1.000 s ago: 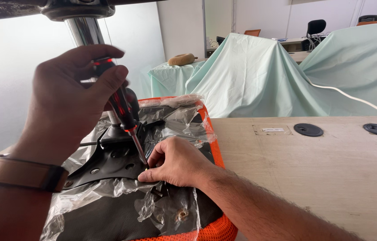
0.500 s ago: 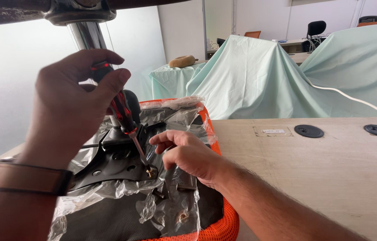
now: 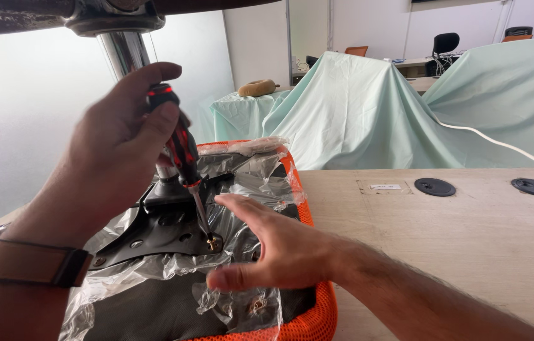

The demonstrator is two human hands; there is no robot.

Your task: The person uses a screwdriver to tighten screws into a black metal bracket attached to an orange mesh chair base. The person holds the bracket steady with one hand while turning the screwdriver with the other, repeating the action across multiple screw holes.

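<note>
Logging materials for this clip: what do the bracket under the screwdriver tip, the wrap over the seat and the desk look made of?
The bracket looks like black painted metal: flat, rigid, punched holes. The wrap looks like thin clear plastic film, crinkled and glinting. The desk shows pale wood grain, matte; solid wood or laminate cannot be told. The left hand holds the screwdriver.

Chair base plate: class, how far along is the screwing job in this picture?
Done: the plate sits on the plastic-wrapped seat. In hand: the left hand holds a screwdriver on a brass screw; the right hand hovers open beside it. Left: other plate holes look empty, and another fitting shows below.
</note>
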